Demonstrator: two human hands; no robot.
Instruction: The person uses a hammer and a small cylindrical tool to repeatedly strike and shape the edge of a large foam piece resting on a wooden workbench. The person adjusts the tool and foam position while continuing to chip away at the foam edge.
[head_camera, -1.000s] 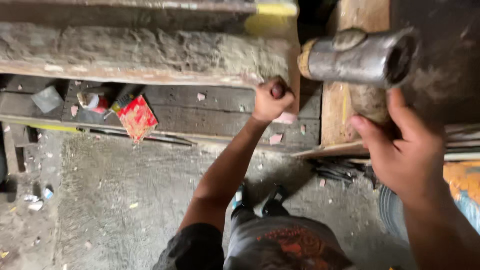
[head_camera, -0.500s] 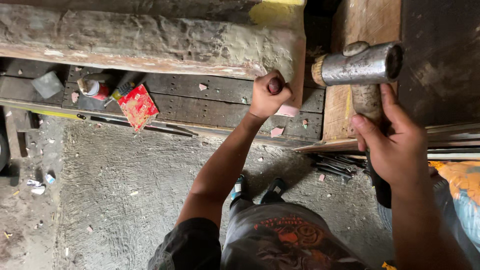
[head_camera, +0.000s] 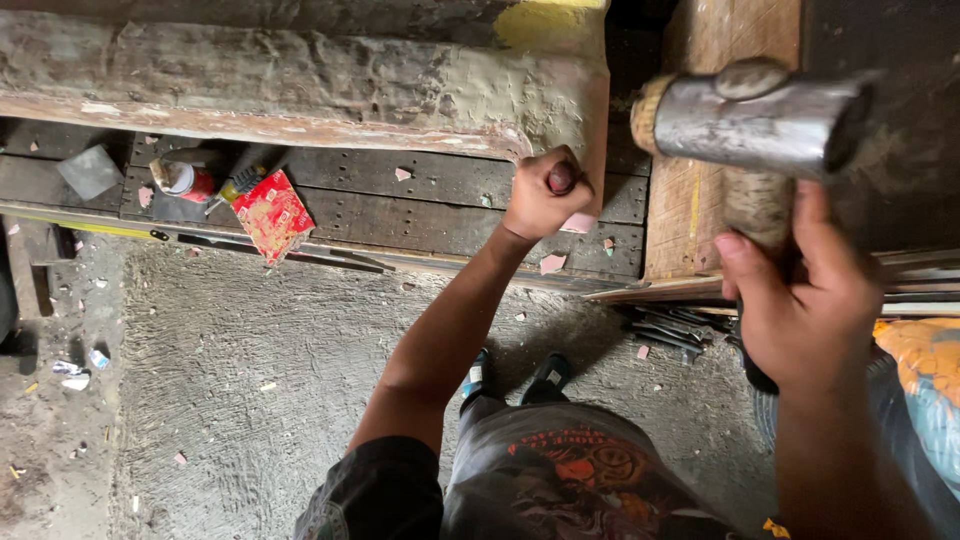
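The left hand (head_camera: 540, 195), mid-frame, is fisted around a chisel (head_camera: 561, 178) set against the end of the old beam (head_camera: 300, 75) running across the top, while the right hand (head_camera: 800, 300) at right grips the handle of a hammer (head_camera: 755, 120) raised in the upper right, well apart from the chisel. Judging by the pink paint chips (head_camera: 552, 263) scattered below, some coating is already off, yet most of the beam looks crusted and unworked. A red packet (head_camera: 272, 213) and a can (head_camera: 185, 180) lie on the planks (head_camera: 400, 200) at left, clear of the swing; nothing stands between hammer and chisel.
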